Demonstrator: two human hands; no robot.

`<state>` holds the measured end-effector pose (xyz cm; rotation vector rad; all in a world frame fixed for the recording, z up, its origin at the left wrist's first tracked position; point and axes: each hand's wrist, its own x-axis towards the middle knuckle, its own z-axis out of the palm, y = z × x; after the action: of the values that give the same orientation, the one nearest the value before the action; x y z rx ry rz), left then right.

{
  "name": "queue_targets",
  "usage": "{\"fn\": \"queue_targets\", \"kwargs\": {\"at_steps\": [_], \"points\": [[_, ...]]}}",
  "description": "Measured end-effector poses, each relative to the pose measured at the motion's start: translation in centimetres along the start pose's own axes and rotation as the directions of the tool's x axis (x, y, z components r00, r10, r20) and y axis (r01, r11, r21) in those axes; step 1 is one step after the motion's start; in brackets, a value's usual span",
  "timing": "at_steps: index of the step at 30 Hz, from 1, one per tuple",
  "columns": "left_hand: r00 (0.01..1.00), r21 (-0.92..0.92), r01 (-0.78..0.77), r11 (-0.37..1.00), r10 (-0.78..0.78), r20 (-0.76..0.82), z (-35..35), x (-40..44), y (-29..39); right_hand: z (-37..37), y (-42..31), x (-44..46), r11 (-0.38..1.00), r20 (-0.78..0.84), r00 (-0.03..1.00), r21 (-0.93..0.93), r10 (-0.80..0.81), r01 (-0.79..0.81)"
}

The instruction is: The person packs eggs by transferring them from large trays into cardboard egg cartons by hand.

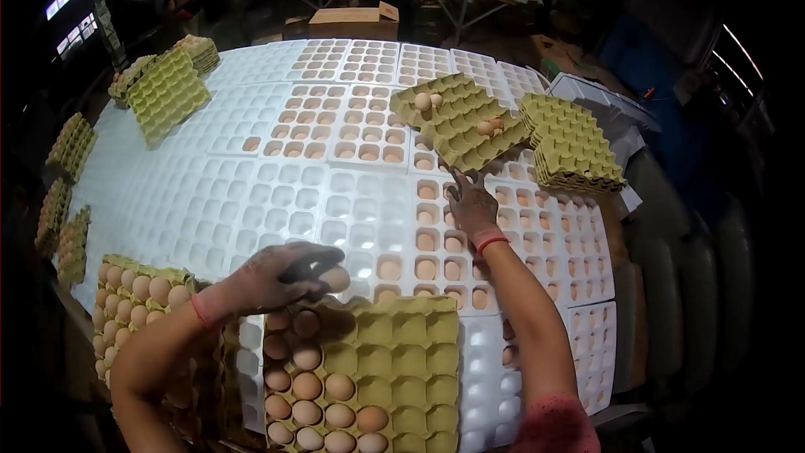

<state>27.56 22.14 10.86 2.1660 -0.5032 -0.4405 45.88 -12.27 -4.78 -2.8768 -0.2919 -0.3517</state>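
My left hand (281, 278), in a dark-tipped glove, is closed on an egg (335, 278) just above the far edge of a yellow-green pulp egg tray (402, 361). Eggs fill the left side of that tray, and its right-hand cups are bare. My right hand (475, 205), gloved too, reaches forward over a white foam egg tray (434, 174) with eggs in its cells. Its fingers are apart, with no egg visible in them, close to the near corner of a tilted pulp tray (461, 130) that carries a few eggs.
White foam trays cover the table, some cells holding eggs. Stacked pulp trays (574, 143) stand at the right, and a full egg tray (134, 306) at the left. More pulp trays (168, 92) lie at the far left. A cardboard box (354, 23) stands beyond the table.
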Motion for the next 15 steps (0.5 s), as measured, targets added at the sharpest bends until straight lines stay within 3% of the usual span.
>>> {"fn": "queue_targets", "kwargs": {"at_steps": [1,3,4,5,6,8,9,11,13,14,15], "points": [[0.995,0.041,-0.004,0.999,0.008,-0.102,-0.7,1.2,-0.2,-2.1,-2.2,-0.5,0.974,-0.044,0.996,0.21,-0.08,0.087],[0.964,-0.162,0.038,0.986,-0.078,-0.254,-0.9,4.5,-1.1,-3.3,-5.6,-1.3,0.832,-0.109,0.968,0.495,-0.228,0.252],[0.957,-0.056,0.011,0.998,-0.026,-0.29,-0.6,6.7,-2.5,-3.0,-6.8,-1.6,0.751,-0.13,0.943,0.576,-0.305,0.323],[0.939,0.127,-0.068,0.99,0.107,-0.328,0.1,8.7,-3.9,-1.0,-7.6,-1.5,0.763,-0.127,0.94,0.555,-0.316,0.332],[0.906,0.312,-0.139,0.94,0.248,-0.344,0.9,10.7,-5.3,-1.2,-8.3,-1.4,0.832,0.064,0.94,0.488,-0.336,0.264],[0.968,0.437,0.072,0.897,0.042,-0.246,2.3,14.4,-7.6,0.4,-8.5,-0.2,0.889,0.208,0.898,0.342,-0.387,0.304],[0.968,0.443,0.08,0.893,0.037,-0.248,2.5,15.9,-9.3,0.7,-8.6,0.6,0.891,0.204,0.9,0.338,-0.385,0.305],[0.883,0.301,0.044,0.953,0.104,-0.458,2.9,18.2,-9.2,1.4,-8.9,2.5,0.841,-0.041,0.982,0.511,-0.183,0.178],[0.769,0.25,-0.058,0.967,0.202,-0.606,3.2,20.3,-9.4,2.2,-10.1,4.3,0.886,-0.073,0.995,0.453,-0.074,0.099],[0.787,0.364,-0.056,0.93,0.265,-0.557,3.3,21.6,-10.7,2.3,-10.6,4.7,0.915,-0.06,0.997,0.397,-0.053,0.073],[0.86,0.414,0.116,0.903,0.117,-0.497,3.8,22.3,-12.1,2.3,-10.5,4.6,0.915,-0.052,0.997,0.397,-0.054,0.07]]}}
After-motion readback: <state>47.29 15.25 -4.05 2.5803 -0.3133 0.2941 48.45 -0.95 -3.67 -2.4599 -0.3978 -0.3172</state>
